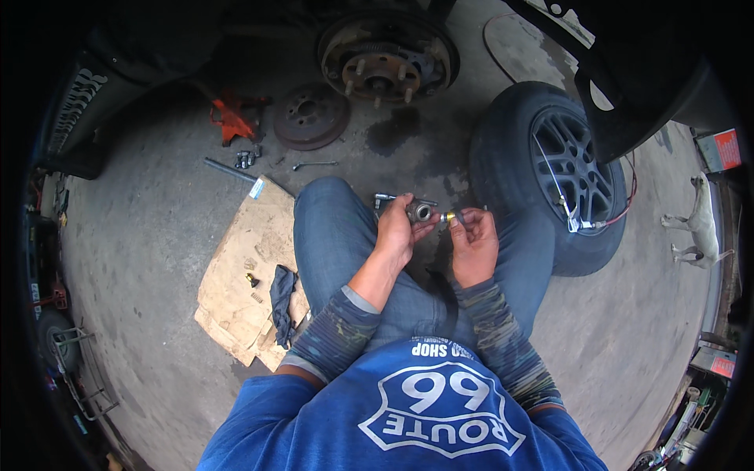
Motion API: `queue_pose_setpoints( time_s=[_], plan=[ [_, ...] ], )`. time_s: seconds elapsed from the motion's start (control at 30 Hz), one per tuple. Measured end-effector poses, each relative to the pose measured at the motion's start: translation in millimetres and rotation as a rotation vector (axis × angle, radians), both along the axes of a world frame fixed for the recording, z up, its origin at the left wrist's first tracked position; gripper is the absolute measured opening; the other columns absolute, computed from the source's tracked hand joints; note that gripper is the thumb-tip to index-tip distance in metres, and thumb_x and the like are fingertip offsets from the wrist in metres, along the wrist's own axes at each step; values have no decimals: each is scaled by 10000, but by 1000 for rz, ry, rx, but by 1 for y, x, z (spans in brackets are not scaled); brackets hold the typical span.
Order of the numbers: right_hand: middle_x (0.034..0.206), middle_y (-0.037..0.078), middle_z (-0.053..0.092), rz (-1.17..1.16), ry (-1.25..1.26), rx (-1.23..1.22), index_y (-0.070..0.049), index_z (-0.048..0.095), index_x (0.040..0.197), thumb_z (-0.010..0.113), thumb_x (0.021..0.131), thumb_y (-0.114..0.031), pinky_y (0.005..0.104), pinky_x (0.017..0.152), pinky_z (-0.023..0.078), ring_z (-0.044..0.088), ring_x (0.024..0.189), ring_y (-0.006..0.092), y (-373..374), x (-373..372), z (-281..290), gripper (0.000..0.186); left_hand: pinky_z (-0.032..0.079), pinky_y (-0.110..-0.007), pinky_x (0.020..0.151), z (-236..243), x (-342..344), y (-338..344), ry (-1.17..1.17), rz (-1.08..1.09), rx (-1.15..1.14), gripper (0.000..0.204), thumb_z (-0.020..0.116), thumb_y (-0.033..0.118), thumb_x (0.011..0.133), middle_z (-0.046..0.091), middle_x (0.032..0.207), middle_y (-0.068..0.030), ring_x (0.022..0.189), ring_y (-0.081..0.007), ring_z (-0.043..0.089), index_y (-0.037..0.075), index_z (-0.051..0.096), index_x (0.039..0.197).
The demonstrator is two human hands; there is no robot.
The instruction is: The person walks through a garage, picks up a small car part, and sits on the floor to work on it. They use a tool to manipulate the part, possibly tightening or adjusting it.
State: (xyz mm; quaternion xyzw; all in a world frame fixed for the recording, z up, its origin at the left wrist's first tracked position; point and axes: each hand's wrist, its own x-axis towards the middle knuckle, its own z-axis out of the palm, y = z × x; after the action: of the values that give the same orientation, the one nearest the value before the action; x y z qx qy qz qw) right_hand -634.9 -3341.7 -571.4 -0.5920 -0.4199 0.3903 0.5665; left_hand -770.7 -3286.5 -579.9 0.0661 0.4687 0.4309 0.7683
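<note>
Metal part [422, 211], round-mouthed, sits in the left hand [397, 230], which is curled about its side; the right hand [475, 242], just right of the part, pinches one small yellow-banded piece [449, 217] near its mouth. The part looks stiff and fairly heavy for its size, possibly slick with grease; its outer sides seem best to hold. Left of the part lies one cardboard sheet [222, 318] bearing one black glove [283, 302] and small bits [257, 297] too blurred to count. Beyond the part are one wrench [316, 164], one brake drum [310, 118], one red stand [233, 118] and one wheel hub [378, 74]; right of it, one wheel [503, 157] and, well apart, one dog [700, 224].
</note>
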Motion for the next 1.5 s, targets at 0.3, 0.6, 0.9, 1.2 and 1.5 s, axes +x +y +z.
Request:
queue_pose_setpoints(
  time_s=[0.3,0.6,0.9,1.2,1.5],
  plan=[
    [943,19,517,-30,-46,16,-18,536,972,682,908,-32,238,666,466,533,747,72,-3,3,8,161,453,-323,566,-3,3,-2,-13,-40,99,310,495,320,964,599,783,-65,588,-168,541,41,617,1022],
    [937,47,545,-31,-202,36,-19,531,953,690,866,-8,244,662,473,547,746,93,-4,4,13,181,447,-300,552,-8,8,-3,116,-69,146,305,509,340,977,594,780,-51,577,-162,550,61,621,1031],
    [1017,107,607,390,-544,-99,-94,589,1187,623,791,-12,376,732,538,650,855,269,-17,15,39,406,455,-274,546,-13,2,1,163,-90,123,292,516,336,977,601,792,-43,606,-140,556,67,620,1022],
    [1102,181,609,610,-940,-388,-202,434,1477,622,806,-134,464,831,533,649,963,374,-11,11,40,701,489,-267,608,-10,7,8,559,-223,311,239,518,270,953,590,857,-27,708,-110,566,62,614,1022],
    [1120,177,670,618,-887,-423,-128,463,1432,655,811,-179,472,883,512,632,1022,374,-10,14,43,652,518,-307,660,-24,21,5,429,-243,254,244,504,262,962,586,935,-31,812,-120,573,54,616,1019]
  ],
)
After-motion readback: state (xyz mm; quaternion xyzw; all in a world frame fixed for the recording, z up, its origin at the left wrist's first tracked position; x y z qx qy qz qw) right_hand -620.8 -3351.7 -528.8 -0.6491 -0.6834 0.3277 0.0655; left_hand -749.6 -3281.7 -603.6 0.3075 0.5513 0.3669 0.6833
